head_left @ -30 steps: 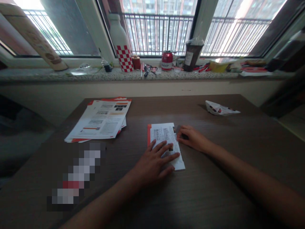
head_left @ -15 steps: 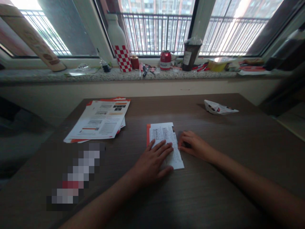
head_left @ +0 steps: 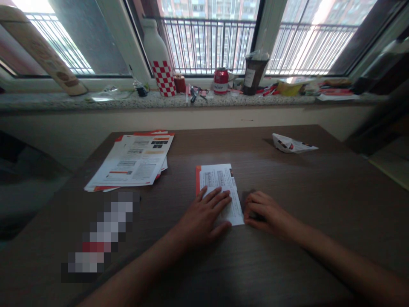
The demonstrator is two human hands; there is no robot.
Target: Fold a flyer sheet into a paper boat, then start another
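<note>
A folded sheet of printed paper (head_left: 220, 172), white with an orange strip along its left side, lies on the dark wooden table. My left hand (head_left: 206, 211) rests flat on its lower part, fingers spread, covering some of the print. At the sheet's right edge, close to the lower right corner, my right hand (head_left: 260, 213) has its fingers curled and the thumb and fingertips drawn together on the edge. How much paper sits between those fingertips is hard to see.
A stack of printed sheets (head_left: 131, 162) lies at the left, with a pixelated object (head_left: 102, 234) nearer me. A folded paper boat (head_left: 292, 145) stands at the back right. Along the windowsill are a checkered bottle (head_left: 162, 76), a red can (head_left: 220, 81) and a dark cup (head_left: 254, 74).
My right hand has slid down along the paper's right edge towards me, to the lower corner. My left hand stays flat on the sheet.
</note>
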